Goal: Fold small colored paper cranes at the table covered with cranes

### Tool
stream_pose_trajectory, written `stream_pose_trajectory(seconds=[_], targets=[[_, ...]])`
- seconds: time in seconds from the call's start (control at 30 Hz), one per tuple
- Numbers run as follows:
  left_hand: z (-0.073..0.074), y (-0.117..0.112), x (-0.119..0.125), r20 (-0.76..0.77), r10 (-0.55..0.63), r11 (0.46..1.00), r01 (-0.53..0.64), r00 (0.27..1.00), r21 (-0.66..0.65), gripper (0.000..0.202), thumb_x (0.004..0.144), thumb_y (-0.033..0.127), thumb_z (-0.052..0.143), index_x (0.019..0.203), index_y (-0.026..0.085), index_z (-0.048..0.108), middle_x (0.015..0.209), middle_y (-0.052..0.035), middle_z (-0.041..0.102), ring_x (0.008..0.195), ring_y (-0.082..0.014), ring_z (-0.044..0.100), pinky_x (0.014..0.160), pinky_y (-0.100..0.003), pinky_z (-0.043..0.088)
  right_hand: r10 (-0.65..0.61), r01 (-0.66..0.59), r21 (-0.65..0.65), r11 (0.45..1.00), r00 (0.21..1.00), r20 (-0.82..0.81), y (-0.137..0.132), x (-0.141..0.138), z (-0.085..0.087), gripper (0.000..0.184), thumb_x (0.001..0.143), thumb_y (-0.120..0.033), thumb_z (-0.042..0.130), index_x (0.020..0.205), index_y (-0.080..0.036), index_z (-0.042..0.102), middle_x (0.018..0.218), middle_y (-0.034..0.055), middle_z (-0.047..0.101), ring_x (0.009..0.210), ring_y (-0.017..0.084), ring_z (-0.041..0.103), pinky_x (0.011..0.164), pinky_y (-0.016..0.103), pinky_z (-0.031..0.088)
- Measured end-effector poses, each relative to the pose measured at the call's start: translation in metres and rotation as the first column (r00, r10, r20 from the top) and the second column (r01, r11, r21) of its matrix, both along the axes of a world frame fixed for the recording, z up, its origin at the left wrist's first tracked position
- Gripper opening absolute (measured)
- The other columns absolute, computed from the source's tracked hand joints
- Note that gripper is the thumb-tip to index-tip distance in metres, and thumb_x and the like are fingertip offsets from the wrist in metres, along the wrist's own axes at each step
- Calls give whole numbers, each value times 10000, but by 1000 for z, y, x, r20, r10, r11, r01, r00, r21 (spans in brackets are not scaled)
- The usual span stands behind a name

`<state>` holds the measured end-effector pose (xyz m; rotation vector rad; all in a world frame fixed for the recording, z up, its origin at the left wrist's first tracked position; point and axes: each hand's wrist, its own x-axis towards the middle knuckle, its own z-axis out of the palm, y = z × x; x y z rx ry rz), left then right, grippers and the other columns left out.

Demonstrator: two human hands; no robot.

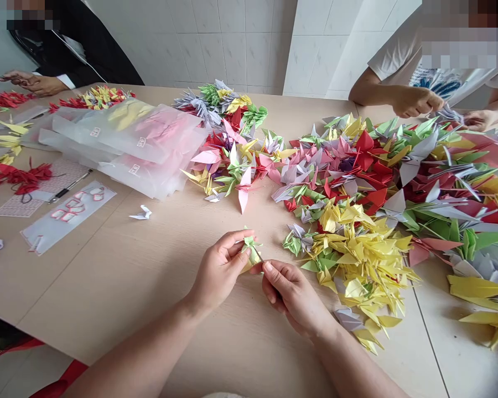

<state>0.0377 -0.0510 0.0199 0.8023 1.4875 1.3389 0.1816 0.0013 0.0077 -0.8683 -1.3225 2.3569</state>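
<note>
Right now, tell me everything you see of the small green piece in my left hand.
The small green piece looks like folded paper, light green on top and yellowish below. The left hand pinches it above the table; the right hand holds a thin dark tool at its edge, contact unclear. Part is hidden.

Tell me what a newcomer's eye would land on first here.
Probably the big, many-coloured heap of folded paper spread over the table's right side. Next, at front centre, the left hand holding a small green paper piece, the right hand close against it. Then the translucent bags stacked at back left.
</note>
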Motion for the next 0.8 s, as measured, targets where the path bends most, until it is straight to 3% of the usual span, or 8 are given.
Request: stream_pose_trajectory(seconds=[0.43,0.8], targets=[[-6,-4,5,-329,4,995,28,944,92,289,858,232,504,1138,231,575,1188,-83,564,1016,-201,602,803,-292,541,-5,-6,-204,979,998,-55,0,1,-1,375,879,-484,466,890,-134,603,463,-80,428,316,32,209,324,192,77],[-5,-3,3,-360,-12,994,52,933,100,285,860,226,509,1138,228,572,1159,-78,586,1022,-197,604,882,-316,509,16,-24,-131,991,998,-62,2,1,-2,352,893,-454,463,850,-135,606,458,-80,426,314,23,224,325,186,97]])
